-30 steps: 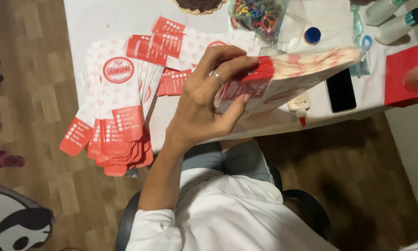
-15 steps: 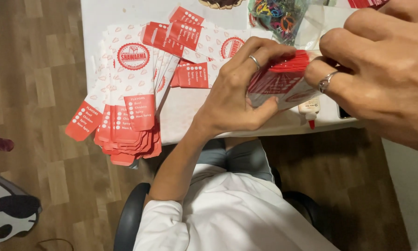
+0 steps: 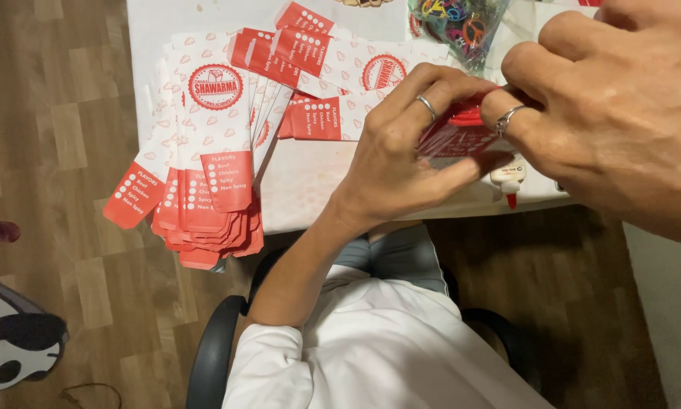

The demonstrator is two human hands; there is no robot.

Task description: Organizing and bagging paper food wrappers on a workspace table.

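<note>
My left hand (image 3: pixel 405 155) grips the near end of a red and white paper sleeve (image 3: pixel 456 136), fingers curled over its top and thumb under it. My right hand (image 3: pixel 621 106) fills the upper right of the view and closes on the same sleeve from the right, hiding most of it. Both hands wear a ring. A fanned stack of flat red and white paper sleeves (image 3: pixel 208 144) lies to the left on the white table (image 3: pixel 310 182), overhanging its near edge.
A small white glue bottle with a red tip (image 3: pixel 509 178) lies at the table's near edge under my hands. A clear bag of colourful rubber bands (image 3: pixel 458 23) sits at the back. Below are my lap, a chair (image 3: pixel 212 356) and wooden floor.
My right hand came in from the right and closed on the sleeve that my left hand holds. The view has shifted closer, so the hands look larger.
</note>
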